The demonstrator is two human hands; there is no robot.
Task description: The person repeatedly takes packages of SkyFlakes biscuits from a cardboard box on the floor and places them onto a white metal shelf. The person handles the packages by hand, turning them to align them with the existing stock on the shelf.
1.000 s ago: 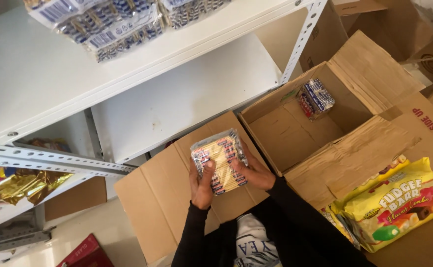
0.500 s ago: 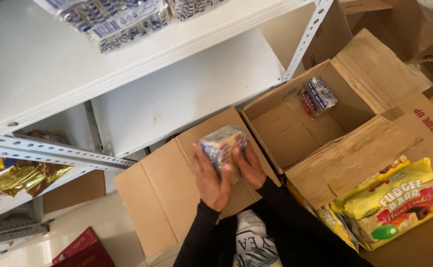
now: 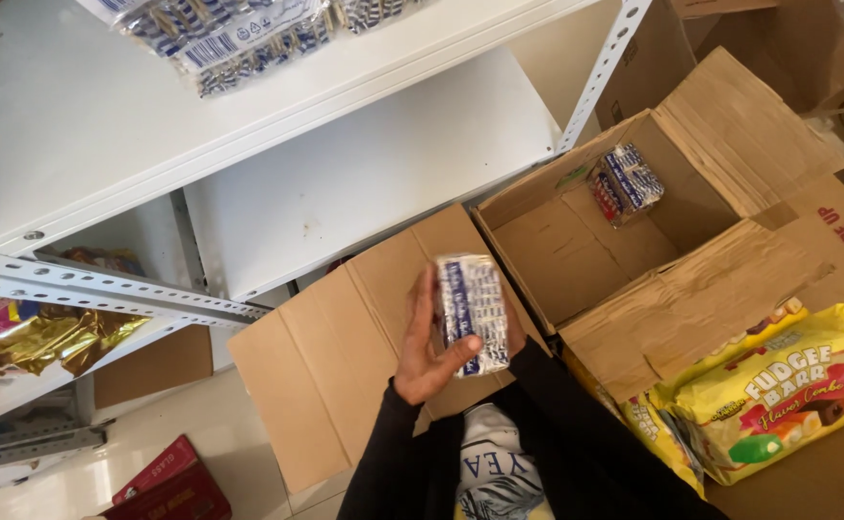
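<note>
Nearest me, my left hand (image 3: 424, 354) clasps a blue-and-white packet of biscuits (image 3: 473, 313) from its left side, thumb across the near end; my right hand (image 3: 512, 332) is mostly hidden behind the packet, so I cannot tell its grip. The packet's long axis runs near to far, above a cardboard flap (image 3: 325, 366). Farther right, the open carton (image 3: 576, 246) holds a similar packet (image 3: 626, 183); the white shelf (image 3: 364, 183) lies far left.

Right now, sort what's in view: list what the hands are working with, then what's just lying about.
In hand:
- blue-and-white packet, gripped by left hand, right hand behind it
- open cardboard box with one similar packet inside

Lying about:
- yellow snack bags
- wrapped packs on white shelf
- gold wrappers
- red box
</note>
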